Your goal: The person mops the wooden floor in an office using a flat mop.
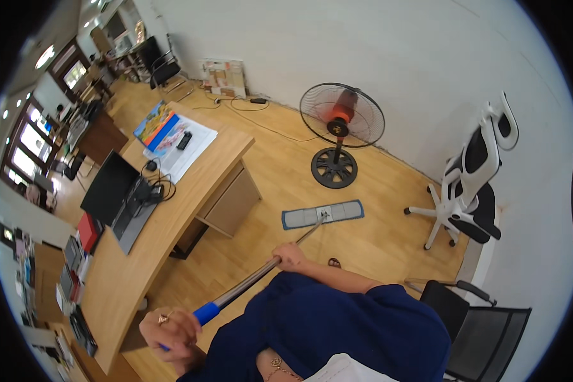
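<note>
Spanning lower L to ctr, a flat mop (251,280) shows, L to R: blue grip (207,313), shiny silver pole (235,293) looking thinner toward its far end, then a long rect. mop head (307,216), grey on top w/ a blue edge all round & a pale bracket (325,211) mid-length where the pole joins.

L hand (170,331), slightly blurred, w/ a ring (164,317), is wrapped round the blue grip; a bit of blue pokes out below the fist. R hand (291,256) is closed round the bare metal, farther along toward the mop head. So both hands grasp the mop. Its head sits flat on the wood floor (382,242), out beyond & well apart from both hands: R of the table (154,237) w/ its open laptop (110,184), near side of the black-&-orange fan (339,129), L of the white-framed chair (474,156).

Pole's long axis runs diag., from L hand at lower L up & R, away from the navy top (350,325), sloping down to the floor. Head's long axis is approx. L–R, R end a touch farther out.
</note>
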Action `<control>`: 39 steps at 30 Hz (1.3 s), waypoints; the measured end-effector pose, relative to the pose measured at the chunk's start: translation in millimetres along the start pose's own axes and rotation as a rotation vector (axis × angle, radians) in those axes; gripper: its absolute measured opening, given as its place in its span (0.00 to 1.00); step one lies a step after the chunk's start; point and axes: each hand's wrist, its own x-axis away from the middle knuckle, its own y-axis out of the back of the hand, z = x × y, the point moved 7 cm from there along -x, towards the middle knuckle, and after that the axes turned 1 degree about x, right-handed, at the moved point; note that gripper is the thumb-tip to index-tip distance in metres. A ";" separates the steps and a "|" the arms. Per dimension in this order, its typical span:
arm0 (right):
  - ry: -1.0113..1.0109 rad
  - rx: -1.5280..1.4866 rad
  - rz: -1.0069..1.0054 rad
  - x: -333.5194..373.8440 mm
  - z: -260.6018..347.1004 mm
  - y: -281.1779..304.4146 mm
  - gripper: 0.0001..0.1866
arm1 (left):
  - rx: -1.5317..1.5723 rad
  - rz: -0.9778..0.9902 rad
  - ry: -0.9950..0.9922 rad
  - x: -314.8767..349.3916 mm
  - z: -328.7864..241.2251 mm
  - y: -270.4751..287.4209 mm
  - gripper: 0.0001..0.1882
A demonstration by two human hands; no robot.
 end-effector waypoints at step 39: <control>-0.365 0.103 -0.330 66.8 -204.0 169.0 0.20 | -0.181 0.099 0.164 -151.9 170.1 -120.0 0.09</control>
